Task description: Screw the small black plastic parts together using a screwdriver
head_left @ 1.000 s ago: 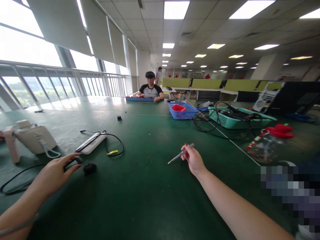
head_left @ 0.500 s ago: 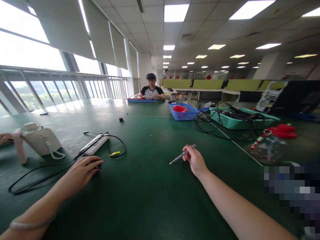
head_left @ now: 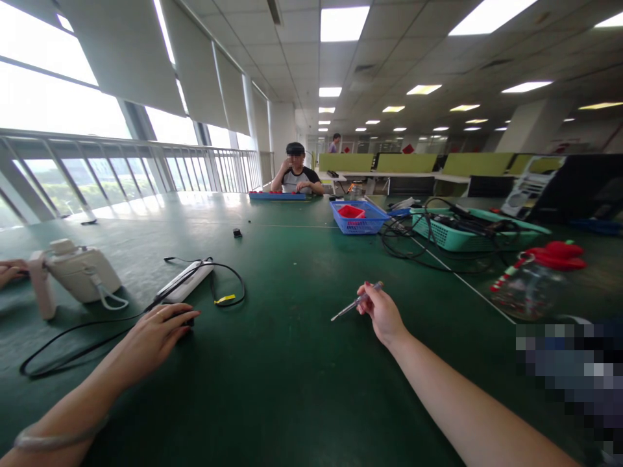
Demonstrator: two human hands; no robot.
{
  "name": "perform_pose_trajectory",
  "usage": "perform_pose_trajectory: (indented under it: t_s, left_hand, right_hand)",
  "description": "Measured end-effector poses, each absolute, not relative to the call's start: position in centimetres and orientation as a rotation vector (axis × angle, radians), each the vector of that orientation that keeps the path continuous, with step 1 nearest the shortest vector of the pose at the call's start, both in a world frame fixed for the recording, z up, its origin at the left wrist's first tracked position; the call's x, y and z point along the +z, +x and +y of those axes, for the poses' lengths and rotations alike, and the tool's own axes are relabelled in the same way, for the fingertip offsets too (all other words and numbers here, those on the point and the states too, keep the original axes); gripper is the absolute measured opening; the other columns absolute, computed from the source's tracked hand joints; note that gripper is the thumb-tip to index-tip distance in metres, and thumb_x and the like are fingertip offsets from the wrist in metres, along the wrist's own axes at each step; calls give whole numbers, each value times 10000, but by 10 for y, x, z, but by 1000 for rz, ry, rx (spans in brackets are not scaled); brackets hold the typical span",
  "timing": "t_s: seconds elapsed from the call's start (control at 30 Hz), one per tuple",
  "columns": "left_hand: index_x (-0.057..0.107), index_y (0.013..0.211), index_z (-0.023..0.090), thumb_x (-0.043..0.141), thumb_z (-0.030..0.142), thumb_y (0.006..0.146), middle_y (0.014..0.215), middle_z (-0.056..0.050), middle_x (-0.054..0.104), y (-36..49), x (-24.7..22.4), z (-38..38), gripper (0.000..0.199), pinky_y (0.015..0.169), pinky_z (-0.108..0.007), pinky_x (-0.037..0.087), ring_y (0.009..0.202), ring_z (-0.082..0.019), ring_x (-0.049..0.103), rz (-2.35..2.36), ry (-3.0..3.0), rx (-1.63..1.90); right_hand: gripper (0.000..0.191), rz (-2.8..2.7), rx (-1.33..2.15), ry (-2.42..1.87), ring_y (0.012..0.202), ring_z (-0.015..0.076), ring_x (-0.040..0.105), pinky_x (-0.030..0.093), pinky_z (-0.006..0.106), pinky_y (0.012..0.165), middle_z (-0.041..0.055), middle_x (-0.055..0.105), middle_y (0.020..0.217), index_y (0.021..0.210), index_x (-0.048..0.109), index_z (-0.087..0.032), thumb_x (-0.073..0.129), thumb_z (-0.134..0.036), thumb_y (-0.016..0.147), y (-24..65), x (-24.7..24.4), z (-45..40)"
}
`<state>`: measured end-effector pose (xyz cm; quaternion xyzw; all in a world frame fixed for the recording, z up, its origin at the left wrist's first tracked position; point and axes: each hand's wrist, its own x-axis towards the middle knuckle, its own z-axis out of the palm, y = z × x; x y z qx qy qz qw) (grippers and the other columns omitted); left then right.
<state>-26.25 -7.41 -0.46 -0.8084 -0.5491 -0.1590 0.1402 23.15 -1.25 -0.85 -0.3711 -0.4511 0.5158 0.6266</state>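
Head view: five o'clock, right hand (head_left: 383, 316) pinches slim clear-handled metal screwdriver (head_left: 348, 308); eight, left hand (head_left: 158, 334) over black lump (head_left: 190, 322), grip unclear!

A green tabletop (head_left: 287, 389), on which a partly covered black object (head_left: 189, 322), black cable (head_left: 71, 359), white bar (head_left: 195, 283), beige bottle (head_left: 80, 277), blue basket (head_left: 360, 225), teal basket (head_left: 445, 240) and red-capped jar (head_left: 530, 288) are supported.

Both forearms (head_left: 448, 389) are bare as far as the view shows. Around the left one sits a bangle (head_left: 48, 442) — smooth, rounded and pale grey. The left fingers (head_left: 168, 322) carry what looks like a thin gold-toned ring (head_left: 159, 313), and the nails (head_left: 193, 314) are reddish — as are those on the right fingers (head_left: 373, 293).
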Motion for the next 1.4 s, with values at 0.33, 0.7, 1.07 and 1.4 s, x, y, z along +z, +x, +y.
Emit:
perform_pose_trajectory:
  t_s: [0.33,0.7,1.07,1.4]
  left_hand:
    - [638,1205,326,433,380,903,1271,-41,587,-265,-1,-78,369,988,-413,455,1136,-259,555,-1615,-2369,-416]
    - [665,1167,307,470,413,892,1268,-33,626,-264,1,-81,354,999,-408,457,1155,-263,560,-1651,-2400,-390]
    - [667,1167,310,481,416,883,1269,-30,629,-267,3,-80,357,999,-417,469,1164,-267,570,-1685,-2430,-439]
    - [652,1181,312,473,412,896,1330,-31,585,-270,0,-81,351,1005,-390,473,1164,-252,577,-1699,-2444,-419]
  right_hand:
    - [320,-1034,1183,-842,496,117,452,402,271,521,-35,478,503,693,644,-191,685,-495,788,231,-11,-9]
    - [310,-1038,1197,-848,502,114,459,420,269,530,-36,482,522,711,646,-192,672,-485,808,233,-14,-7]
    - [332,-1042,1183,-868,504,126,465,422,284,537,-32,486,520,688,637,-198,700,-515,764,231,-7,-13]
    - [335,-1031,1184,-865,509,121,467,418,277,532,-31,491,530,683,633,-189,709,-507,756,229,-5,-15]
